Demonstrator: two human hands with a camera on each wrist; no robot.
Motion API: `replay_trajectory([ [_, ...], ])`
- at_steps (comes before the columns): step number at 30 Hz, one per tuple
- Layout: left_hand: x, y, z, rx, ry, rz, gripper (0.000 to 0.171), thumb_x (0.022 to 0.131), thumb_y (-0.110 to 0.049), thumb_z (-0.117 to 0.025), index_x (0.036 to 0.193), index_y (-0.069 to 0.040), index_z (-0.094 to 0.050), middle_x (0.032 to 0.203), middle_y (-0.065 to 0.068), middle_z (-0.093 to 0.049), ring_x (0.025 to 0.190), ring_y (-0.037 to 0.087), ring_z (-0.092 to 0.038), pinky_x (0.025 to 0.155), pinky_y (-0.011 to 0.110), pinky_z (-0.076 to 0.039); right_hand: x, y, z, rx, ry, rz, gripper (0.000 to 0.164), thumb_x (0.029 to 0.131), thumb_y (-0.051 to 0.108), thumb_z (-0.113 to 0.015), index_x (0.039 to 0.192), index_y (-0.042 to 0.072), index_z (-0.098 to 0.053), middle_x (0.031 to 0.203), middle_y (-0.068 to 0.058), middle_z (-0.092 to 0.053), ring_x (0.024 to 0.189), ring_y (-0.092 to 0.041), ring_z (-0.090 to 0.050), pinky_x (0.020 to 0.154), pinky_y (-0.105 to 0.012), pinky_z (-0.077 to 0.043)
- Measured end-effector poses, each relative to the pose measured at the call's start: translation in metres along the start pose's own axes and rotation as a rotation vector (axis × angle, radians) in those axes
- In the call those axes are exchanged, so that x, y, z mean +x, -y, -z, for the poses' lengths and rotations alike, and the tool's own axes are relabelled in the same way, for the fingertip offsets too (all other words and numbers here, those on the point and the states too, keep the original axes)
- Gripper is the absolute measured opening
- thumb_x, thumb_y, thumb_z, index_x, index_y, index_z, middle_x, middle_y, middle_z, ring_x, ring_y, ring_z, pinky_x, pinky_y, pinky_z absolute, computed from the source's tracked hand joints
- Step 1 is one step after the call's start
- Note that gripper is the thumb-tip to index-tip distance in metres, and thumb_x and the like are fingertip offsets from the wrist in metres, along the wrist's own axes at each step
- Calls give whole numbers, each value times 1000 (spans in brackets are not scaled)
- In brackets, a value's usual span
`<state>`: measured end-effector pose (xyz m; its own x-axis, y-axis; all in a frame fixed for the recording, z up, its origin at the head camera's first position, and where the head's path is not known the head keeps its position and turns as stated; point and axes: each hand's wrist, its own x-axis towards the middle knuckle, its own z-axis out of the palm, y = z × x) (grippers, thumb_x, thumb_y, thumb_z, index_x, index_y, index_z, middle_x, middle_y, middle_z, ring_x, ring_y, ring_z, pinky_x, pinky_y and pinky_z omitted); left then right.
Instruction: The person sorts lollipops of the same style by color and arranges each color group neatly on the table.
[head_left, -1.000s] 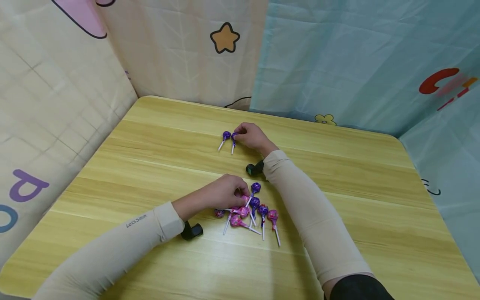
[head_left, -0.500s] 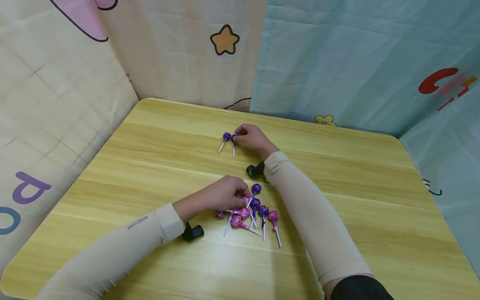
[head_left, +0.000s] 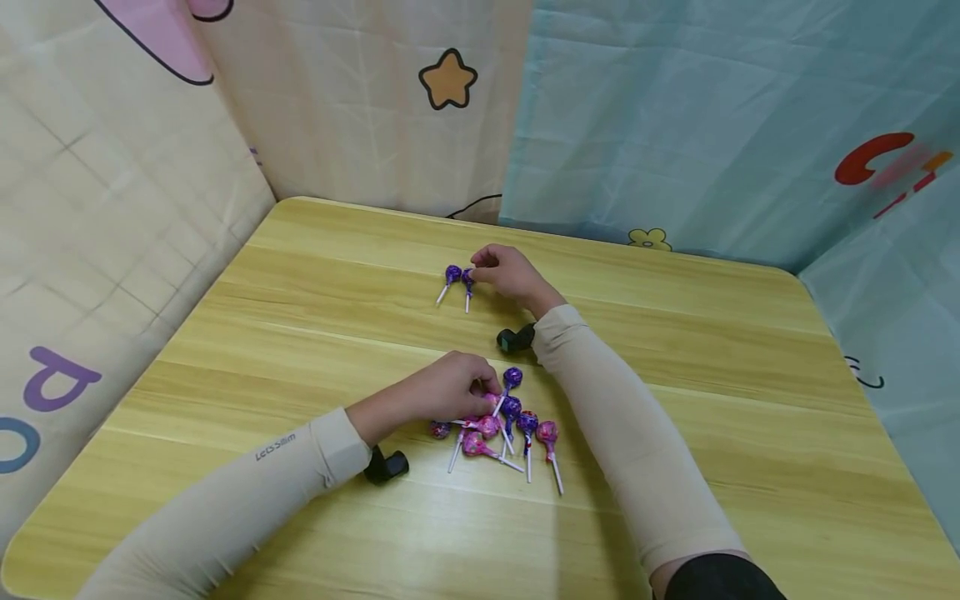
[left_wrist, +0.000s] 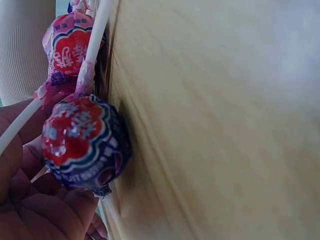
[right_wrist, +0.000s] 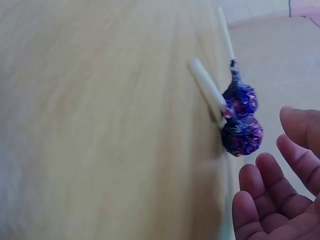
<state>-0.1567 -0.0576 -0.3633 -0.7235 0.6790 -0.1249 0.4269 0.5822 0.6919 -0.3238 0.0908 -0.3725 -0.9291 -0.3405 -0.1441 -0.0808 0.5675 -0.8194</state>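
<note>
Two purple-wrapped lollipops lie at the far side of the table: one lollipop point(head_left: 453, 273) to the left, the other lollipop point(head_left: 468, 279) beside the right hand point(head_left: 512, 273). In the right wrist view, the right hand's fingers point(right_wrist: 272, 175) are loosely bent and apart from both purple heads point(right_wrist: 242, 136). Nearer the front, the left hand point(head_left: 457, 385) reaches over a pile of lollipops. Its thumb and fingers close around a pink lollipop point(head_left: 491, 400), partly hidden. In the left wrist view, a purple-and-red lollipop point(left_wrist: 87, 142) and a pink lollipop point(left_wrist: 70, 45) sit against that hand.
More lollipops spread right of the left hand, including a purple one point(head_left: 527, 422) and a pink one point(head_left: 547, 432), sticks pointing forward. Black wrist cameras point(head_left: 386, 465) sit under both sleeves. Printed curtains point(head_left: 360, 100) stand behind the wooden table point(head_left: 300, 275).
The right hand has eased slightly to the right, its fingertips coming off the purple lollipop, which stays on the table. The left hand has kept its place at the pile.
</note>
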Motion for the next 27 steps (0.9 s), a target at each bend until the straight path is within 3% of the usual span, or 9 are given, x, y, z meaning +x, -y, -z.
replay_trajectory([
  [10,-1,-1,-1,-20,-3,6,5,90,-9,-71,94,-11,-73,89,-5,-63,76,9,-56,70,25,-48,-22,3,17,92,-42,36,33,98,20,-64,126,2,-60,121,-9,-59,110,-24,-54,93,-39,-45],
  [15,-2,-2,-2,-29,-4,14,5,90,-8,-72,94,-11,-73,88,-5,-63,76,9,-56,70,25,-49,-44,4,27,94,-52,63,34,98,19,-64,126,0,-58,120,-10,-59,112,-25,-55,96,-41,-45],
  [22,-4,-2,-1,-28,-8,21,5,90,-8,-72,94,-11,-73,88,-5,-62,75,8,-56,69,24,-49,-80,0,30,36,-7,104,33,99,21,-63,125,1,-59,117,-8,-60,109,-24,-55,93,-43,-46],
  [27,-5,-3,-1,-29,-8,14,5,89,-8,-72,93,-10,-73,87,-5,-63,75,9,-56,69,24,-49,-107,-4,29,58,22,129,31,99,18,-62,124,-1,-59,116,-10,-61,109,-25,-56,94,-44,-47],
])
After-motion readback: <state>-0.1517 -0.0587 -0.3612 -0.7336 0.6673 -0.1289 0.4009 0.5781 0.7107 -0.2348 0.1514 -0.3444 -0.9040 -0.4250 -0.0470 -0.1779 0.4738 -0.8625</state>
